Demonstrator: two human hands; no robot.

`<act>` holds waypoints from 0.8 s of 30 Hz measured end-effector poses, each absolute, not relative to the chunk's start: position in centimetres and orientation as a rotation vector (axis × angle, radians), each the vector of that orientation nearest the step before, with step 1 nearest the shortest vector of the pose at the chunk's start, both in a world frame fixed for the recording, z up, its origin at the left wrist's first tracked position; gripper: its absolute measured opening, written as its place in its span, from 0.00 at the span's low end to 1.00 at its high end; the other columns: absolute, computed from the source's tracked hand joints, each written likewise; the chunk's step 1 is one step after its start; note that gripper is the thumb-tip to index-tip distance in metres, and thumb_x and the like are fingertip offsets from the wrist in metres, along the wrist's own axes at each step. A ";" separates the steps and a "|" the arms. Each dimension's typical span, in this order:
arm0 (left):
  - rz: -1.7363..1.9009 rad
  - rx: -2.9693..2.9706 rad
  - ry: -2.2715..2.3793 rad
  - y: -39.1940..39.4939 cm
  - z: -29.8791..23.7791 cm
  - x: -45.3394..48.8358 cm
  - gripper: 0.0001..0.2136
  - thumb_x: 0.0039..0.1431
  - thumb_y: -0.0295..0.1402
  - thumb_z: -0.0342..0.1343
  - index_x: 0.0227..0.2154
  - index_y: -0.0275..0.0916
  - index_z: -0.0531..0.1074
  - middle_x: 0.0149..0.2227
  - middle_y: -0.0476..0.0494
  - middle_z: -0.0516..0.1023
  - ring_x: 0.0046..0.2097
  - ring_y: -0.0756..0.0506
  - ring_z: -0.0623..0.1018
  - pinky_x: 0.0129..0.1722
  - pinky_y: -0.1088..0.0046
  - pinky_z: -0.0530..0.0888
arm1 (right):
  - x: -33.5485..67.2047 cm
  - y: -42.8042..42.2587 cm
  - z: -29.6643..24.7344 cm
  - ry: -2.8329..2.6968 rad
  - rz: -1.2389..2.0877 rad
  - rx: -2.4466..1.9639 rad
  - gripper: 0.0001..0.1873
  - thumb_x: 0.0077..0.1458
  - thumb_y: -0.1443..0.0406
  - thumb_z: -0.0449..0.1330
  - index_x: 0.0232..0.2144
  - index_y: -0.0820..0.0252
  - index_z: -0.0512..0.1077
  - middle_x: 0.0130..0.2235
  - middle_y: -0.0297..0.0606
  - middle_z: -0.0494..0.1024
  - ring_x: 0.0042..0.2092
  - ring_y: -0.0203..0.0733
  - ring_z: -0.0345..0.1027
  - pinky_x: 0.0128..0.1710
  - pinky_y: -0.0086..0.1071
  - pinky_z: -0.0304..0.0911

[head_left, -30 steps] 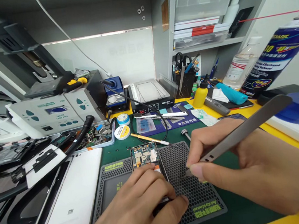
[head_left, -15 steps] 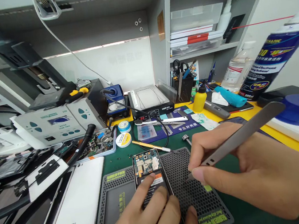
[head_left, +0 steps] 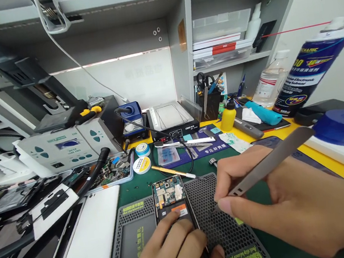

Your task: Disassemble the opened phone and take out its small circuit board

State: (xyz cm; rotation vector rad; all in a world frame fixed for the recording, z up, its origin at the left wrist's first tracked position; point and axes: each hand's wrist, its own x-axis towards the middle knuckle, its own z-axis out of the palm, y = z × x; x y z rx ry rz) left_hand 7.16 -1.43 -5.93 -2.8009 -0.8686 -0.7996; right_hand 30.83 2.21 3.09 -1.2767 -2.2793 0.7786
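An opened phone with its circuit board and battery showing lies on a grey honeycomb mat. My left hand rests on the phone's lower half, fingers curled over it and holding it down. My right hand pinches grey metal tweezers, whose tip points down at the mat just right of the phone.
A white phone back cover lies left of the mat. Behind are a soldering station, a tray of circuit parts, solder tins, a heating plate, a yellow bottle and a blue spray can.
My left hand has slid down toward me, uncovering more of the phone's battery. The view has tilted up slightly. My right hand with the tweezers has stayed almost still.
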 end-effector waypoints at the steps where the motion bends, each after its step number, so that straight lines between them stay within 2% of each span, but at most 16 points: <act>1: -0.798 -2.849 -0.916 -1.4 -5.8 7.1 0.08 0.69 0.30 0.56 0.48 0.36 0.73 0.41 0.52 0.81 0.49 0.49 0.79 0.68 0.72 0.63 | 30.9 2.2 3.1 -2.280 0.777 -1.275 0.09 0.56 0.69 0.59 0.28 0.49 0.70 0.22 0.23 0.73 0.24 0.35 0.67 0.18 0.25 0.59; 5: -0.772 -2.981 -1.053 -1.1 -5.6 6.7 0.07 0.67 0.32 0.58 0.46 0.39 0.71 0.43 0.51 0.81 0.52 0.51 0.79 0.69 0.76 0.62 | 31.0 2.1 3.0 -2.275 0.776 -1.269 0.09 0.55 0.69 0.59 0.27 0.49 0.70 0.23 0.24 0.74 0.25 0.36 0.68 0.18 0.26 0.59; 12: -0.856 -3.017 -1.234 -1.6 -5.8 6.8 0.09 0.65 0.34 0.61 0.46 0.43 0.70 0.45 0.49 0.79 0.52 0.47 0.80 0.65 0.68 0.71 | 30.8 2.3 3.0 -2.278 0.815 -1.252 0.09 0.57 0.69 0.58 0.28 0.48 0.71 0.23 0.23 0.74 0.24 0.35 0.67 0.18 0.25 0.60; 17: -0.731 -3.087 -1.265 -1.4 -4.9 6.5 0.08 0.67 0.34 0.57 0.46 0.41 0.71 0.44 0.43 0.78 0.53 0.43 0.78 0.61 0.61 0.75 | 31.1 2.3 2.6 -2.265 0.863 -1.271 0.09 0.61 0.67 0.58 0.29 0.49 0.72 0.27 0.26 0.78 0.29 0.37 0.70 0.21 0.25 0.61; 19: -0.595 -3.199 -1.110 -1.2 -4.2 6.1 0.13 0.64 0.38 0.60 0.51 0.44 0.72 0.50 0.41 0.77 0.58 0.38 0.75 0.60 0.56 0.76 | 31.1 2.3 2.8 -2.259 0.860 -1.254 0.09 0.61 0.66 0.58 0.29 0.49 0.73 0.27 0.26 0.78 0.29 0.36 0.69 0.22 0.25 0.63; 21: -0.536 -3.217 -1.034 -1.0 -3.7 5.8 0.15 0.63 0.40 0.61 0.52 0.48 0.74 0.52 0.41 0.75 0.60 0.36 0.73 0.59 0.53 0.76 | 31.0 2.2 3.2 -2.266 0.856 -1.245 0.08 0.60 0.66 0.59 0.28 0.50 0.73 0.26 0.26 0.77 0.28 0.35 0.68 0.23 0.24 0.63; 24: -0.528 -3.216 -1.023 -1.0 -3.2 5.6 0.14 0.65 0.36 0.59 0.52 0.52 0.75 0.52 0.42 0.75 0.59 0.37 0.72 0.58 0.55 0.76 | 30.6 2.3 3.8 -2.275 0.841 -1.243 0.07 0.58 0.67 0.61 0.27 0.53 0.73 0.25 0.26 0.77 0.27 0.34 0.68 0.23 0.24 0.63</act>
